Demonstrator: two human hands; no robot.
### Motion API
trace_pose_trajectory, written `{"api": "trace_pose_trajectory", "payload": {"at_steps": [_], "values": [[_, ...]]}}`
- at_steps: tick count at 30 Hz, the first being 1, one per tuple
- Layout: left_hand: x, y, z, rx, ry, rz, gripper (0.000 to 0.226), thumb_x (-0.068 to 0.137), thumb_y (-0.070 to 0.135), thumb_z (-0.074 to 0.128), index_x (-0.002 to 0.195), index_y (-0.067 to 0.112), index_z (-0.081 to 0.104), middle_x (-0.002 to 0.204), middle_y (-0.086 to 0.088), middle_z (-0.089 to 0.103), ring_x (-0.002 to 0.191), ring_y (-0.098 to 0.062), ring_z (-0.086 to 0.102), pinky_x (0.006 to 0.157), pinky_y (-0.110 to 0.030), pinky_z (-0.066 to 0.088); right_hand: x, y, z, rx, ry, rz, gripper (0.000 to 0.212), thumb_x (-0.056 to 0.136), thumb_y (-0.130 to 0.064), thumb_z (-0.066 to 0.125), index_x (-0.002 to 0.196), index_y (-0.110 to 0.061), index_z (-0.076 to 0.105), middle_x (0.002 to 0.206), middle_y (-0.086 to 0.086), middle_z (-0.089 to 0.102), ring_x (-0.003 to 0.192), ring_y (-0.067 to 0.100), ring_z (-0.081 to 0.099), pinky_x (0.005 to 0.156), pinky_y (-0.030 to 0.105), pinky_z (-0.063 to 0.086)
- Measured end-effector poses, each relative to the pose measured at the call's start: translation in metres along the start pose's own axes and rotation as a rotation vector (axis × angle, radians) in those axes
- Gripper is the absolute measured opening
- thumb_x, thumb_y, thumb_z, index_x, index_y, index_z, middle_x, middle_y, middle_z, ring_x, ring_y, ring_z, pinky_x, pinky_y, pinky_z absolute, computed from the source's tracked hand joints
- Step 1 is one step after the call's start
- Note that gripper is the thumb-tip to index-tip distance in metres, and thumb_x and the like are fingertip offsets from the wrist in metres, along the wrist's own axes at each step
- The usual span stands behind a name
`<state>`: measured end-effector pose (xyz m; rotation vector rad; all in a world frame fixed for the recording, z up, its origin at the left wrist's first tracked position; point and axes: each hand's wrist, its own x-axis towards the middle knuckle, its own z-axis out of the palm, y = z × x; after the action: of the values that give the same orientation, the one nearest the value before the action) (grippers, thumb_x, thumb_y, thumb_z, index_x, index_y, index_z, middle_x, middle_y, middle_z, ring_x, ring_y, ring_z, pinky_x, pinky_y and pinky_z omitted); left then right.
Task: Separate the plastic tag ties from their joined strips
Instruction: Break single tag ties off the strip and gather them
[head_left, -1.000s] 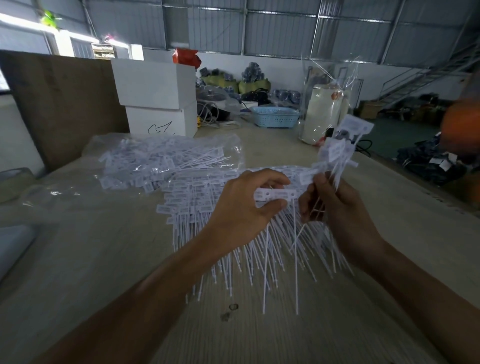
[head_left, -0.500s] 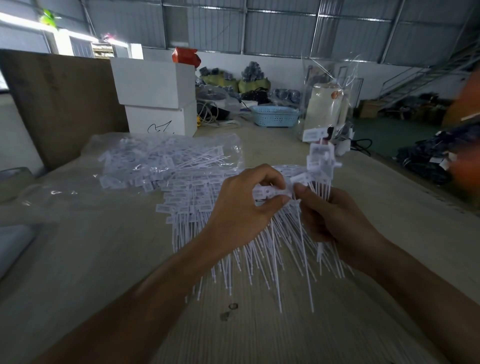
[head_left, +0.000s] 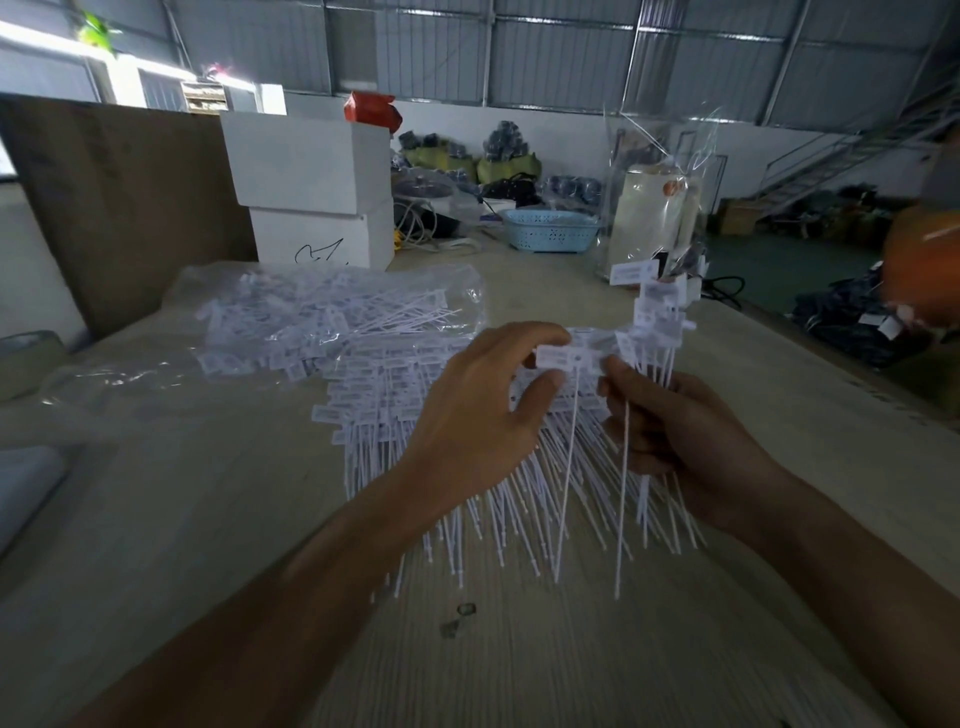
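— Item one, the hands?

— Left hand (head_left: 475, 410): thumb and forefinger pinching the flat head of one tag tie (head_left: 558, 357), its thin tail hanging down towards the table (head_left: 519, 670). Right hand (head_left: 675, 421): fingers curled round the joined strip (head_left: 657, 312), whose remaining heads stand up above the fist, tails splayed below it.

— And the stock?

— A heap of loose ties (head_left: 374, 405) lying on the table under and behind both hands; further left, a clear bag (head_left: 332, 312) with more ties in it. White boxes (head_left: 311, 192) and a blue basket (head_left: 550, 230) at the far end.

— How would you do this bit well?

— Grip close to the joint, I'd say — both pinches right beside the link, then a short twist or snap away from the strip. Pull from further out and the head may bend instead of breaking clean, or neighbouring tails may tangle.
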<state>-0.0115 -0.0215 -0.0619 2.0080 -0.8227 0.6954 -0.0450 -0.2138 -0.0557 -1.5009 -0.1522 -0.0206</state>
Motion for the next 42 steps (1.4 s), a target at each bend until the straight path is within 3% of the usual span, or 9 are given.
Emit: {"api": "trace_pose_trajectory", "payload": {"at_steps": [5,9,21,24,27,30,33,36,42], "values": [[-0.001,-0.003,0.001,0.136,0.038,0.03,0.02,0.098,0.026,0.058,0.115,0.02,0.068,0.109,0.007,0.07,0.094,-0.012,0.063,0.075,-0.042,0.055,0.0,0.003,0.002,-0.044,0.021,-0.006,0.033,0.095,-0.038,0.059,0.071,-0.016,0.06,0.059,-0.002,0.024,0.051,0.014,0.018,0.044,0.026,0.017],[-0.001,-0.002,0.001,0.088,0.028,-0.021,0.013,0.099,0.026,0.057,0.097,0.021,0.069,0.086,0.013,0.068,0.077,-0.01,0.063,0.068,-0.041,0.053,-0.002,0.005,0.003,-0.143,0.024,-0.056,0.036,0.094,-0.041,0.057,0.063,-0.023,0.06,0.06,0.005,0.026,0.051,0.018,0.02,0.045,0.027,0.022],[0.002,-0.001,0.002,-0.263,-0.001,-0.285,0.024,0.096,0.021,0.062,0.074,0.012,0.067,0.051,0.004,0.058,0.043,-0.009,0.05,0.053,-0.03,0.045,-0.002,0.008,0.004,-0.209,0.02,-0.129,0.033,0.098,-0.036,0.054,0.074,-0.013,0.056,0.053,-0.003,0.032,0.046,0.013,0.024,0.042,0.022,0.027],[0.0,-0.001,0.003,-0.453,0.005,-0.416,0.038,0.099,0.022,0.058,0.063,0.009,0.063,0.046,-0.001,0.052,0.04,-0.013,0.044,0.048,-0.026,0.039,-0.003,0.009,0.006,-0.292,0.015,-0.215,0.044,0.095,-0.036,0.056,0.08,0.006,0.052,0.051,-0.003,0.033,0.043,0.012,0.027,0.042,0.021,0.028],[-0.001,0.001,0.006,-0.544,-0.031,-0.452,0.044,0.1,0.027,0.056,0.063,0.007,0.064,0.046,-0.009,0.049,0.039,-0.018,0.041,0.047,-0.023,0.037,-0.003,0.012,0.01,-0.37,0.009,-0.288,0.048,0.092,-0.037,0.057,0.08,0.008,0.047,0.051,-0.004,0.036,0.041,0.009,0.031,0.042,0.02,0.031],[0.0,0.001,0.005,-0.554,-0.06,-0.423,0.043,0.1,0.03,0.056,0.059,0.025,0.066,0.043,-0.007,0.05,0.037,-0.016,0.039,0.046,-0.022,0.037,-0.003,0.01,0.012,-0.312,0.03,-0.252,0.049,0.089,-0.044,0.058,0.078,0.003,0.049,0.051,-0.004,0.035,0.042,0.009,0.029,0.042,0.021,0.03],[0.001,-0.004,0.004,-0.647,-0.018,-0.485,0.02,0.099,0.027,0.059,0.084,0.022,0.072,0.049,-0.007,0.057,0.039,-0.015,0.042,0.043,-0.022,0.037,-0.003,0.008,0.012,-0.163,0.036,-0.168,0.037,0.093,-0.042,0.055,0.068,-0.016,0.045,0.055,-0.002,0.03,0.047,0.012,0.022,0.043,0.023,0.024],[0.003,-0.008,0.001,-0.744,0.048,-0.515,0.015,0.098,0.018,0.06,0.097,0.01,0.073,0.061,-0.009,0.064,0.047,-0.018,0.051,0.045,-0.024,0.042,-0.001,0.005,0.011,-0.024,-0.022,-0.08,0.037,0.098,-0.041,0.049,0.069,-0.019,0.042,0.059,-0.001,0.029,0.05,0.014,0.02,0.044,0.025,0.022],[0.002,-0.007,0.0,-0.575,0.01,-0.378,0.015,0.094,0.005,0.063,0.099,0.011,0.076,0.082,-0.003,0.075,0.073,-0.017,0.07,0.061,-0.023,0.055,-0.001,0.003,0.014,0.13,0.019,0.019,0.034,0.102,-0.04,0.046,0.096,-0.007,0.053,0.077,0.013,0.061,0.059,0.021,0.057,0.051,0.031,0.05]]}}
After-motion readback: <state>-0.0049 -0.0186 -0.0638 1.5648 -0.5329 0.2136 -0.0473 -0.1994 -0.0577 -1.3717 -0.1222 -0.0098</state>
